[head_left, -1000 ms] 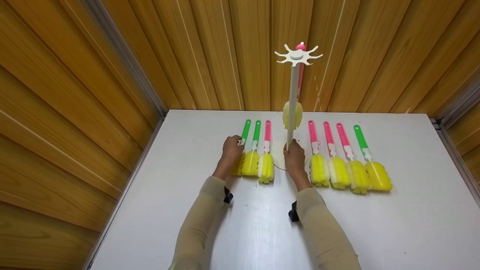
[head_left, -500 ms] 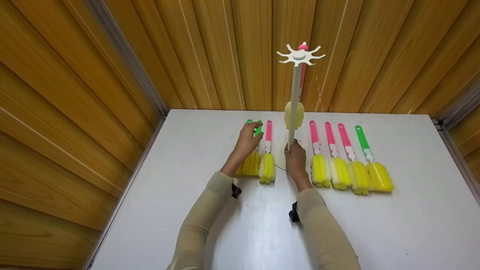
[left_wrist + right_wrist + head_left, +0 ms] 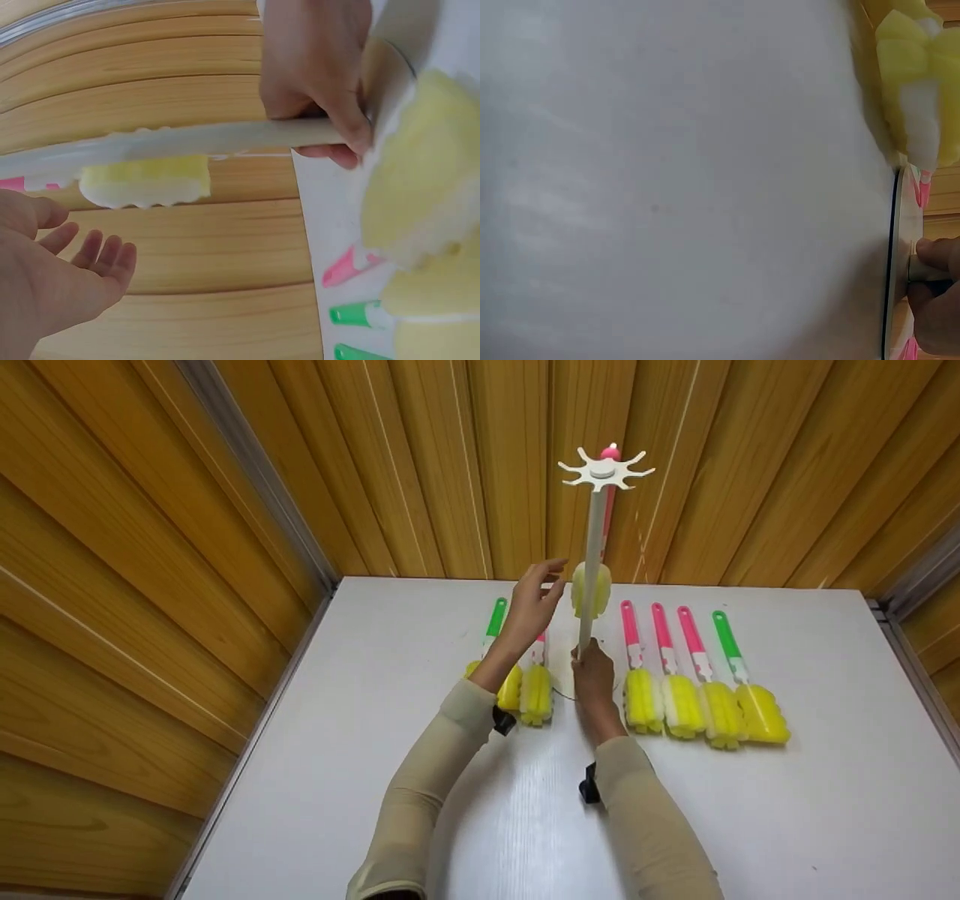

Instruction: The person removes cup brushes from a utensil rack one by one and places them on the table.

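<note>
A white stand with a hooked top [image 3: 602, 472] rises upright from a round base [image 3: 564, 679]. My right hand [image 3: 595, 679] grips its pole [image 3: 594, 529] low down, just over the base; the right wrist view catches only part of that hand [image 3: 939, 319] at the edge. Behind the pole hangs a sponge brush [image 3: 602, 591] with a pink handle and a pale yellow head. My left hand [image 3: 532, 607] is raised left of this brush, fingers loosely bent and holding nothing. In the left wrist view a gap shows between the left hand [image 3: 67, 277] and the hanging brush [image 3: 146, 180].
Sponge brushes lie in a row on the white table [image 3: 337, 720]. Left of the stand, my left arm partly covers a green-handled brush [image 3: 496, 619] and a pink-handled one [image 3: 535, 697]. Several more, such as a green-handled brush [image 3: 763, 716], lie on the right. A wood-panelled wall [image 3: 450, 472] stands behind.
My left hand has left the green-handled brush at the far left, rising and moving right toward the stand. My right hand stays on the pole.
</note>
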{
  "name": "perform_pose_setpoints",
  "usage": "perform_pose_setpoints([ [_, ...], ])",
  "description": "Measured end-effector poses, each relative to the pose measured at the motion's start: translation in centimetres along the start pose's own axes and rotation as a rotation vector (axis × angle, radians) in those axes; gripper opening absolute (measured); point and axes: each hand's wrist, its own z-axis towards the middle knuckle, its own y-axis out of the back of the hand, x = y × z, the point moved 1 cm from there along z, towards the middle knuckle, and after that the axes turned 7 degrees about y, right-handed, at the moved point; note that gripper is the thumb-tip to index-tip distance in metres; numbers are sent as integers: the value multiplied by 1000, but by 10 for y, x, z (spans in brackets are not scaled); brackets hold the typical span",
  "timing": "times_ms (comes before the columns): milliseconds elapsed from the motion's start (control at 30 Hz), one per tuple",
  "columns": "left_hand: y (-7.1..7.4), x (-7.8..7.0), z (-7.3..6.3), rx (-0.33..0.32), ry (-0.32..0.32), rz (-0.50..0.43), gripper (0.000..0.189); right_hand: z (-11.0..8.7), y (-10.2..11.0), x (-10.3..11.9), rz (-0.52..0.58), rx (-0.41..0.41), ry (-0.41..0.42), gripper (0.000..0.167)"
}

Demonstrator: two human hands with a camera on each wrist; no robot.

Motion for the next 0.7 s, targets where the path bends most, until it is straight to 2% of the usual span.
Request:
perform_pose_setpoints([
  [233,-10,-15,13,3,-27,-84,33,0,0,4,-27,-13,11,14],
  [433,-13,-19,20,44,-51,-141,35,1,-1,4,-73,23,-30,17],
  [700,-17,-24,27,78,-64,-173,36,2,-1,1,-59,57,-92,22],
])
